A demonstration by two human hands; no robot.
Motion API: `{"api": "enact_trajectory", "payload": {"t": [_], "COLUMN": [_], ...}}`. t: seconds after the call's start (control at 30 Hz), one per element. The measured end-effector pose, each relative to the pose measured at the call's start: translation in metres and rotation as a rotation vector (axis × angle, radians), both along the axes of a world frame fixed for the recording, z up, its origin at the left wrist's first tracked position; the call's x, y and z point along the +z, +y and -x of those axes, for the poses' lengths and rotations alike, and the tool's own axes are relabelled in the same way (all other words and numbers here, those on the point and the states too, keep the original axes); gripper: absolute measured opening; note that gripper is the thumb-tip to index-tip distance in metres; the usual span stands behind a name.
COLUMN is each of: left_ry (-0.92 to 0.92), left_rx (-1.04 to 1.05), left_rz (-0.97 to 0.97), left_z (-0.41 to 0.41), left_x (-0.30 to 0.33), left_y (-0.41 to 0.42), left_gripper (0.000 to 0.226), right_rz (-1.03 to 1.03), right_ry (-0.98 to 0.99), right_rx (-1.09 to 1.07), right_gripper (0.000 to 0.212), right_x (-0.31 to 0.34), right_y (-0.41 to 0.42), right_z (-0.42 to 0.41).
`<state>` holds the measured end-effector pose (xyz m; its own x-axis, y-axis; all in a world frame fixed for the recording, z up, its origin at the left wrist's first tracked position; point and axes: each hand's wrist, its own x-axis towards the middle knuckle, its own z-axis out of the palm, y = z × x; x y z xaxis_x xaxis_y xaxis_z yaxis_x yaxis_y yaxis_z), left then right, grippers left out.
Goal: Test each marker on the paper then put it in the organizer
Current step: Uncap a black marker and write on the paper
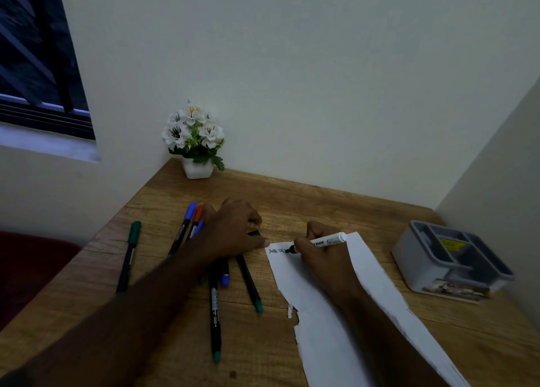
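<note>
I am in the testing step. My right hand (321, 258) grips a white marker (320, 243); my fingers (304, 242) are curled and clamped around its barrel, and its dark tip touches the paper (380, 299) near the top left corner. Some small dark letters are already written there, just left of the tip.

My left hand (233, 231) rests on the bench (292, 202) beside the paper. Its thumb reaches to the paper's corner, I think to keep the sheet from sliding. The other fingers are curled over something small and dark, maybe the cap of the marker, but I cannot tell if they really hold it.

The paper lies diagonal on the bench, with a torn left edge. The other markers (216, 307) are spread on the bench to the left, partly under my left arm: I count about 6, but some are hidden. One green marker (130, 255) lies apart, further left. The grey organizer (447, 258) stands at the right, well apart from the paper, and I see no marker in its compartments.

For the next move, I judge I must finish the stroke, lift the tip, put the cap back if it is indeed off, and carry this marker to the right into 1 compartment. Then my hand must come back for another marker.
</note>
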<state>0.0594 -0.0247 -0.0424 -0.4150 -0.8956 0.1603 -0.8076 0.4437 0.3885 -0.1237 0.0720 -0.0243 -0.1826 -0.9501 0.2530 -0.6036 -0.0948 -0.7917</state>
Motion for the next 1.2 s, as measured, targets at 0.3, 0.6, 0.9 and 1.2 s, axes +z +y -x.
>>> {"api": "enact_trajectory", "payload": {"t": [0.3, 0.6, 0.9, 1.2], "left_ry": [0.048, 0.023, 0.000, 0.015], "left_rx": [-0.005, -0.005, -0.018, -0.110], "left_rz": [-0.001, 0.005, 0.050, -0.021], "left_z": [-0.001, -0.001, -0.006, -0.014], "left_x": [-0.002, 0.001, 0.007, 0.009], "left_y": [0.000, 0.003, 0.004, 0.000], "left_gripper": [0.051, 0.051, 0.045, 0.014], "right_rz": [0.010, 0.012, 0.049, 0.100], "right_ry": [0.070, 0.035, -0.188, -0.216], "right_rx": [-0.028, -0.031, -0.034, 0.033], "right_gripper": [0.030, 0.031, 0.020, 0.013], "right_x": [0.001, 0.000, -0.004, -0.004], "right_y": [0.000, 0.000, -0.002, -0.001], "right_z": [0.000, 0.001, 0.007, 0.013]}}
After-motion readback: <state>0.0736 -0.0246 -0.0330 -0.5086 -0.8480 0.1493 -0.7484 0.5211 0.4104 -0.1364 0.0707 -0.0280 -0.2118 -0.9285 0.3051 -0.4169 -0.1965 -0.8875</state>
